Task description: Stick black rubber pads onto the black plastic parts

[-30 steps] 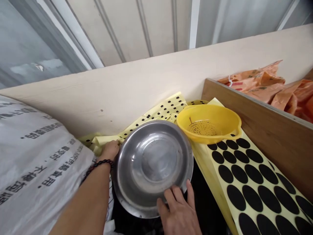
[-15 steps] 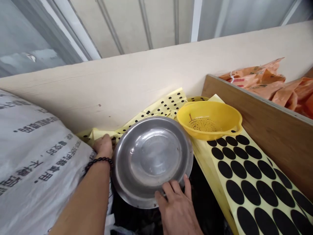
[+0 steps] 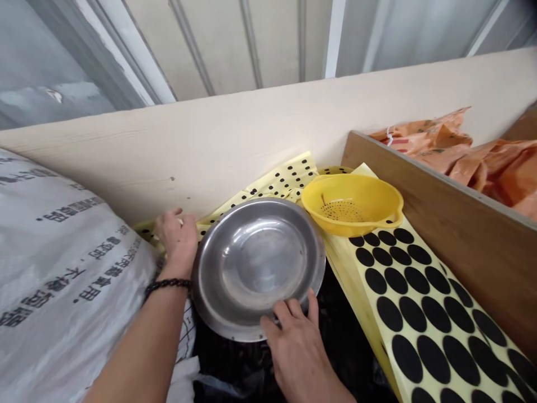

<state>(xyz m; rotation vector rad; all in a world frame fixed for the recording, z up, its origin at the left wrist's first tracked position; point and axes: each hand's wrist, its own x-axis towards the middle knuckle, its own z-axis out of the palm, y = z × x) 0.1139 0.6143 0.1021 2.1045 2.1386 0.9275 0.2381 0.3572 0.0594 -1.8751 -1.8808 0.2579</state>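
Observation:
A round stainless steel basin [image 3: 262, 263] lies tilted, its inside facing me. My right hand [image 3: 300, 341] is at its near rim, the fingers hooked over the edge. Left of the basin my left hand [image 3: 176, 235], with a dark bead bracelet on its wrist, is closed with curled fingers. A small pale bit shows between those fingers; I cannot make out what it is. Behind the basin, a yellow sheet with small black dots [image 3: 289, 176] leans against the pale board. A yellow colander [image 3: 352, 204] sits at the basin's right, on a pale yellow sheet with large black ovals [image 3: 413, 316].
A white printed sack [image 3: 62, 268] bulges along the left side. A wooden divider [image 3: 440, 224] runs down the right, with orange plastic bags [image 3: 474, 157] behind it. A pale board [image 3: 235, 134] closes the back. Black material [image 3: 352, 330] lies under the basin.
My left hand has risen a little from the folded edge of the dotted yellow sheet. My right hand stays at the basin rim. The view has shifted slightly.

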